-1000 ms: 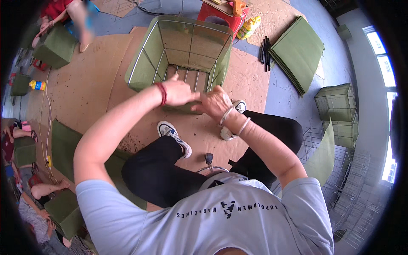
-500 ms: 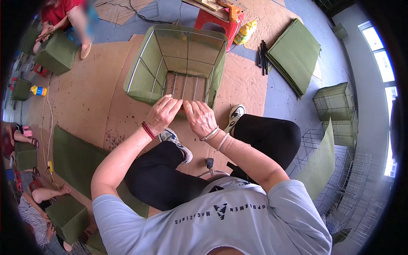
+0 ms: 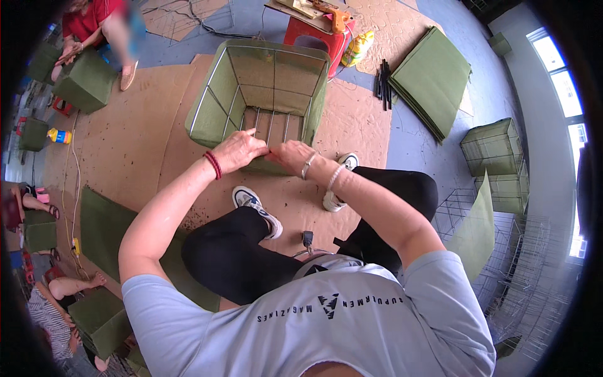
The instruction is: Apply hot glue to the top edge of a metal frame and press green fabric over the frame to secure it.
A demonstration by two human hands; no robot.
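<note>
Before me stands an open box-shaped wire frame basket (image 3: 286,85) lined with green fabric, its mouth facing up. Both of my hands are at its near rim, close together. My left hand (image 3: 237,152) has its fingers bent over the green fabric edge, with one finger raised slightly. My right hand (image 3: 293,156) pinches the same edge just beside it, knuckles up and fingertips pointing toward the left hand. The fingers hide the rim itself, and I cannot make out anything small between them.
Stacked green fabric sheets (image 3: 430,81) and black strips (image 3: 384,85) lie to the far right. A red stool (image 3: 317,38) carries an orange-handled tool (image 3: 339,20). Wire frames (image 3: 521,276) fill the right side. Seated people and green boxes (image 3: 85,81) line the left.
My right hand has turned and closed in against the left hand at the rim. My left hand has tilted. My right foot has drawn back, and the view has shifted slightly.
</note>
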